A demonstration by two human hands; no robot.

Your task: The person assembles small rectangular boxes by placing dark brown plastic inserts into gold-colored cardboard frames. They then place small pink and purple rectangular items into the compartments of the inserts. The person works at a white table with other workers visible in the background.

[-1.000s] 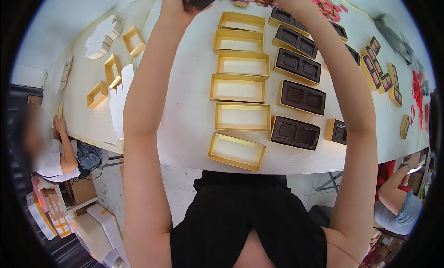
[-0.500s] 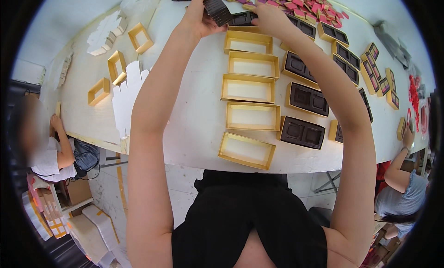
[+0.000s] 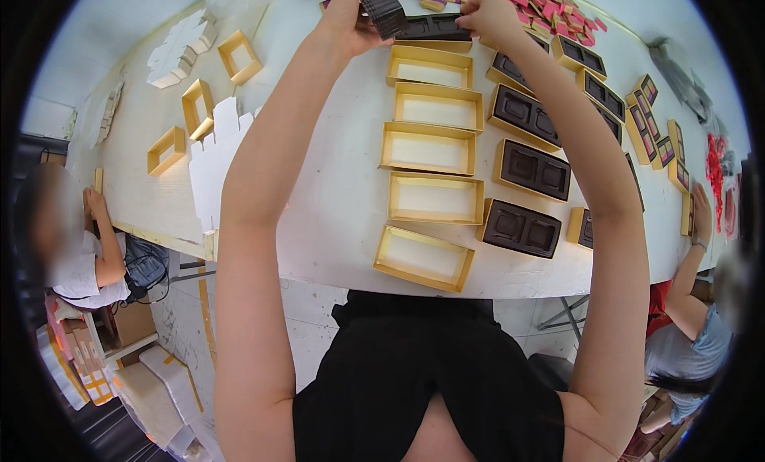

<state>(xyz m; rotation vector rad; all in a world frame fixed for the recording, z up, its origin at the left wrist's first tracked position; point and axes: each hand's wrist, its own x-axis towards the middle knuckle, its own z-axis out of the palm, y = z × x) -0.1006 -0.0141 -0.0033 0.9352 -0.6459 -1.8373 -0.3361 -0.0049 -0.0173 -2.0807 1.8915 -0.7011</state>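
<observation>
My left hand (image 3: 348, 22), at the far side of the table, is closed round a stack of dark brown plastic tray inserts (image 3: 382, 11). Just right of the stack, a single dark insert (image 3: 430, 27) lies in the farthest gold box of the middle column. The bent fingers of my right hand (image 3: 488, 17) pinch at that insert's right end; the fingertips are small in the view. Nearer to me, several gold boxes without inserts, such as the nearest one (image 3: 385, 263), form a column. Beside them stand gold boxes holding dark inserts (image 3: 522, 228).
Small pink, gold and purple pieces (image 3: 542, 7) are heaped at the back. Folded white card (image 3: 215, 163) and gold frames (image 3: 166, 151) lie left. Filled boxes (image 3: 641, 123) stand right. One person sits at the left; another person's hand (image 3: 700, 215) touches a box at the right.
My right hand has moved right, from the middle of the far insert to its right end. That insert now lies level in its box. My left hand has shifted slightly right with the stack.
</observation>
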